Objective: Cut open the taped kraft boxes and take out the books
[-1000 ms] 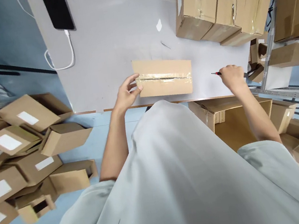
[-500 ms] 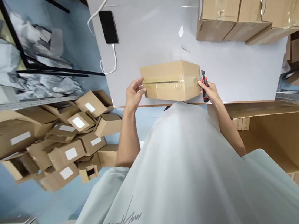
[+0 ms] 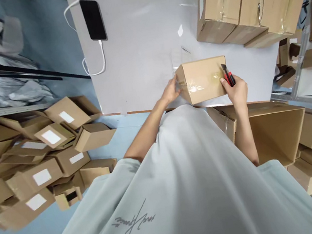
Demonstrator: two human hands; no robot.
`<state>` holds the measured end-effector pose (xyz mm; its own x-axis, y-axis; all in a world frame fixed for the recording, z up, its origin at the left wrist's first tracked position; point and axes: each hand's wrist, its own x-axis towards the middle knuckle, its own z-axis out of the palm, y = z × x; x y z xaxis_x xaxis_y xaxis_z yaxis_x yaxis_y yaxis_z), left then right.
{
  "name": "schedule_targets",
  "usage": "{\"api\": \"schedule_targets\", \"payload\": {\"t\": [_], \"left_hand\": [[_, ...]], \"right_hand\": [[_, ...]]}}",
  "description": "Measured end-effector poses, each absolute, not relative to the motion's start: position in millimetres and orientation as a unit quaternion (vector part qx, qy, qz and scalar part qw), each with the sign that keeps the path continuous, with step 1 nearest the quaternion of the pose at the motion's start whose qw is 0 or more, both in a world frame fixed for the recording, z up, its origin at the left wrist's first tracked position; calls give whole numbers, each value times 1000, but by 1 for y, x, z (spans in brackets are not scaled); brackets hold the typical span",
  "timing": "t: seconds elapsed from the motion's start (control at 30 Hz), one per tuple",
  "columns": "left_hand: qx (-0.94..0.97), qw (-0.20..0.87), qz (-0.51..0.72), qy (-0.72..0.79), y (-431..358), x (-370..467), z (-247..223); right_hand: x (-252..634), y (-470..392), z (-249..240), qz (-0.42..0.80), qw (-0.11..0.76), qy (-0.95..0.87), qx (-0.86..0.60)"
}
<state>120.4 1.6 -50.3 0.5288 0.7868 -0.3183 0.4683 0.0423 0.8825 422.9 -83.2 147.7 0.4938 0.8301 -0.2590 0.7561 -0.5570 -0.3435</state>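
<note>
A taped brown cardboard box (image 3: 205,80) rests at the near edge of the grey-white table (image 3: 140,49). My left hand (image 3: 171,90) is against the box's left end, thumb and fingers apart, with some fingertips hidden behind it. At the box's right end is my right hand (image 3: 236,88), its fingers wrapped round a red and black box cutter (image 3: 228,75). The cutter's dark tip points up and away from me, over the right end of the box.
Several taped boxes (image 3: 241,2) stand at the table's back right. A black phone (image 3: 93,20) with a white cable lies at the left. Below the table's right side is a large open carton (image 3: 276,136). Several opened boxes (image 3: 69,116) are heaped at the left.
The box has turned so its end faces left and a broad taped side shows. My left hand has moved right with it, and my right hand now sits higher on its right end. The view has shifted.
</note>
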Motion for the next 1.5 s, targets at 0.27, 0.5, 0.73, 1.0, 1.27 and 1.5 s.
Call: {"api": "schedule_targets", "payload": {"t": [0.27, 0.5, 0.73, 1.0, 1.27, 1.5], "left_hand": [[778, 441, 215, 393, 24, 92, 27], [784, 423, 229, 393, 19, 103, 22], [774, 442, 238, 386, 14, 102, 28], [748, 470, 272, 382, 37, 85, 66], [715, 502, 280, 399, 55, 95, 80], [704, 512, 290, 398, 54, 94, 71]], "right_hand": [[380, -87, 147, 177, 81, -445, -874], [376, -87, 152, 163, 69, -447, -877], [376, -90, 148, 146, 71, -451, -878], [342, -112, 179, 149, 132, -468, -861], [248, -107, 215, 301, 39, -524, -796], [218, -83, 227, 277, -93, -522, -801]]}}
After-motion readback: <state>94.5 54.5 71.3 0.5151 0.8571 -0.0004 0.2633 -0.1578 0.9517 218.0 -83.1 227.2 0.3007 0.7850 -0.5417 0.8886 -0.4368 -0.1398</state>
